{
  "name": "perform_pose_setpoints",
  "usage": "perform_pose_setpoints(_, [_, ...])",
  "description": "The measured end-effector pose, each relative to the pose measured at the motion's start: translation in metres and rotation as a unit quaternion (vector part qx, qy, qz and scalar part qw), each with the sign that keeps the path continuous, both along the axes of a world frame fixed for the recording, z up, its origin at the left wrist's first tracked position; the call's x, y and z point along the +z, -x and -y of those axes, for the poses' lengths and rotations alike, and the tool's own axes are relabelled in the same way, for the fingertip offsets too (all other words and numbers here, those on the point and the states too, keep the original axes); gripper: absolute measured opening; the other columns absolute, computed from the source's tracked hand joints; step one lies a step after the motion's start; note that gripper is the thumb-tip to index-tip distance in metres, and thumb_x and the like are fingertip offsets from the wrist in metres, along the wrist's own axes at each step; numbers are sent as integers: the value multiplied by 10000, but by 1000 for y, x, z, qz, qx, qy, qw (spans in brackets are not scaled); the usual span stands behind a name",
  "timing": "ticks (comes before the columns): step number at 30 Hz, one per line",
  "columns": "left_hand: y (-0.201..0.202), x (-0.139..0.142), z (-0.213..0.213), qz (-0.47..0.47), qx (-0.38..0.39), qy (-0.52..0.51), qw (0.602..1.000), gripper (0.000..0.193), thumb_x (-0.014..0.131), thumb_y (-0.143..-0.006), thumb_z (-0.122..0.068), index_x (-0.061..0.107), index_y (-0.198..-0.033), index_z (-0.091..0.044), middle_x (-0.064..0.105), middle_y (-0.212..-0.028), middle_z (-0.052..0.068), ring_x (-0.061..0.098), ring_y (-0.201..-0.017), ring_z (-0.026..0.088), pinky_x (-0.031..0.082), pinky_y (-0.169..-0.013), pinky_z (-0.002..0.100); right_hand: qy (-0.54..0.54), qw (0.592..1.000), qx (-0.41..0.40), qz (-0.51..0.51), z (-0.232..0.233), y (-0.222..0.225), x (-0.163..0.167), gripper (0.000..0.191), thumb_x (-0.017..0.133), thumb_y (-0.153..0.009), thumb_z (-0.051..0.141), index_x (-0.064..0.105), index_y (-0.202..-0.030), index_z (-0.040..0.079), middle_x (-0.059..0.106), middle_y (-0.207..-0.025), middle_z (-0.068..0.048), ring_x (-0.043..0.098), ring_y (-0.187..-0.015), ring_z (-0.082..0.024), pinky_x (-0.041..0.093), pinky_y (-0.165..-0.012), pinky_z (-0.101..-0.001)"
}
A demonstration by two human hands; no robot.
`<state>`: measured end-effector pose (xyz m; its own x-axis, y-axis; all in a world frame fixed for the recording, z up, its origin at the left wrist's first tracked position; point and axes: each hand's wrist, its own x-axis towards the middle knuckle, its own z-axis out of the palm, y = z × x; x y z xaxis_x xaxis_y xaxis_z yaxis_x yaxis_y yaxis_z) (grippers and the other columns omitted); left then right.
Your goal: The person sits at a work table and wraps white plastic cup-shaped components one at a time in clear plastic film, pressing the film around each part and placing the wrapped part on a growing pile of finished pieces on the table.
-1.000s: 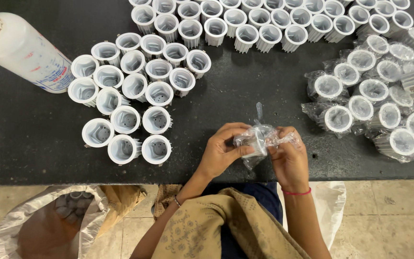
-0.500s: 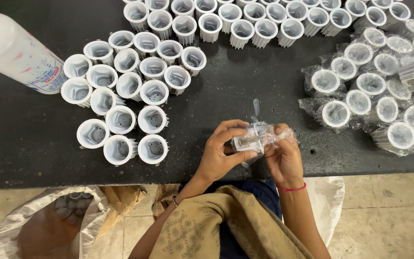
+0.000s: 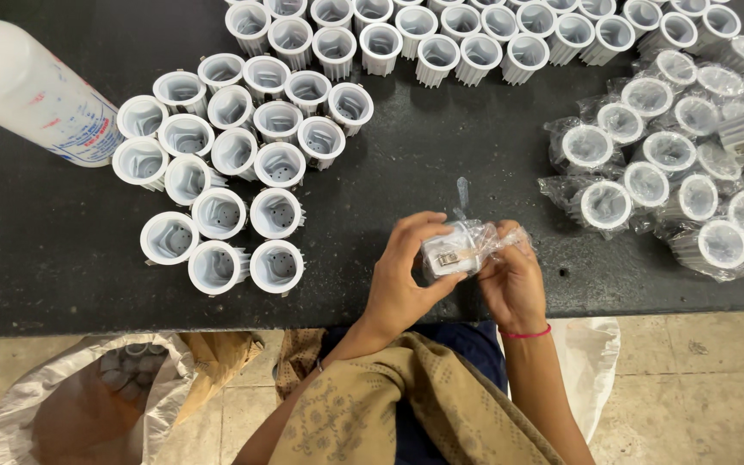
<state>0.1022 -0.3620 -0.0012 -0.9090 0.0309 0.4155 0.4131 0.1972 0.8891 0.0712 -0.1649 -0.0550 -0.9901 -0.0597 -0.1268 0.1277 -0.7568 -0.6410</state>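
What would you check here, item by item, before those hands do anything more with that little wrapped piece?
1. Both hands on the piece: left hand and right hand hold the small white finned housing in clear plastic wrap: ok.
2. Wrap fully off: not ok.
3. Piece undamaged: cannot tell.
4. Free black tabletop beyond the hands: ok.
5. Unwrapped white housings stand upright, grouped: ok.
6. Wrapped housings within reach: ok.

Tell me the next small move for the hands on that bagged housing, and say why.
Probably peel the clear bag off the white housing. The left hand grips the housing while the right hand pinches loose film beside it. Bare housings stand grouped on the left of the black table; bagged ones lie on the right.
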Motion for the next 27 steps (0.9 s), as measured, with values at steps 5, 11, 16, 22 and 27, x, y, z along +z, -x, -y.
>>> perform_pose_setpoints(5, [-1, 4, -1, 17, -7, 0, 1000, 699, 866, -782, -99, 505, -1379, -144, 531, -1474, 98, 612, -1334, 302, 597, -1002, 367, -19, 1000, 0, 1, 0, -1, -3, 160, 495, -1003, -80, 565, -1111, 13, 634, -1100, -99, 643, -992, -162, 525, -895, -290])
perform_pose_setpoints(11, [0, 7, 1, -7, 10, 11, 1000, 694, 869, -808, -84, 504, -1395, -148, 537, -1483, 88, 609, -1353, 299, 591, -1039, 364, -173, 982, 16, -71, 21, -20, 22, 300, 478, -1088, 111, 572, -1328, -42, 640, -1218, -127, 611, -1088, -169, 491, -984, -327])
perform_pose_setpoints(16, [3, 4, 2, 38, -10, -85, 996, 689, 850, -819, -64, 483, -1400, -108, 536, -1477, 106, 607, -1341, 255, 622, -973, 344, -436, 890, 12, -130, 31, -35, 44, 500, 366, -1114, 320, 540, -1414, -41, 605, -1397, -168, 540, -1331, -229, 382, -1148, -340])
perform_pose_setpoints(22, [11, -13, 2, 134, -81, -221, 963, 804, 847, -845, -69, 379, -1497, -32, 609, -1378, 164, 632, -1262, 217, 580, -1008, 334, -607, 773, -9, -186, 33, -42, 61, 494, 492, -1054, 369, 524, -1417, 35, 623, -1318, -145, 580, -1243, -276, 396, -1092, -390])
perform_pose_setpoints(27, [13, -32, 2, 200, -113, -336, 913, 844, 814, -850, -64, 328, -1539, -47, 611, -1339, 165, 644, -1197, 211, 583, -961, 347, -691, 688, 0, -222, 34, -35, 63, 473, 712, -915, 362, 648, -1271, 57, 645, -1225, -116, 594, -1103, -279, 384, -1049, -414])
